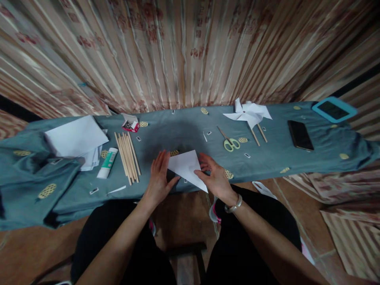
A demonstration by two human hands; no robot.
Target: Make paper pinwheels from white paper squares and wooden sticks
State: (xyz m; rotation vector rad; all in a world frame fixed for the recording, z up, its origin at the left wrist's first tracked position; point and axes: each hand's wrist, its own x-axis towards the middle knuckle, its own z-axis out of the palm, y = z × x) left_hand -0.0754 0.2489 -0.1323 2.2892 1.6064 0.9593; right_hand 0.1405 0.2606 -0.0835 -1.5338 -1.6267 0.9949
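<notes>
A white sheet of paper folded to a triangle (pixel 187 166) lies at the front edge of the table, in front of me, one corner pointing down past the edge. My left hand (pixel 158 180) is at its left side, fingers stretched out and thumb apart, the fingertips beside the paper's left corner. On the right side, my right hand (pixel 215 176) holds the paper by its edge, with the thumb lying over it and the fingers curled along the far side. How firmly the right fingers grip is partly hidden. A bracelet (pixel 234 204) circles my right wrist.
Left are wooden sticks (pixel 127 156), a glue tube (pixel 107 163), a red box of pins (pixel 130 124) and stacked paper (pixel 77 136). Right are green-handled scissors (pixel 230 142), paper pinwheels (pixel 247 114) on sticks, a phone (pixel 299 135) and a blue-framed tablet (pixel 334 109). A curtain (pixel 184 55) hangs behind.
</notes>
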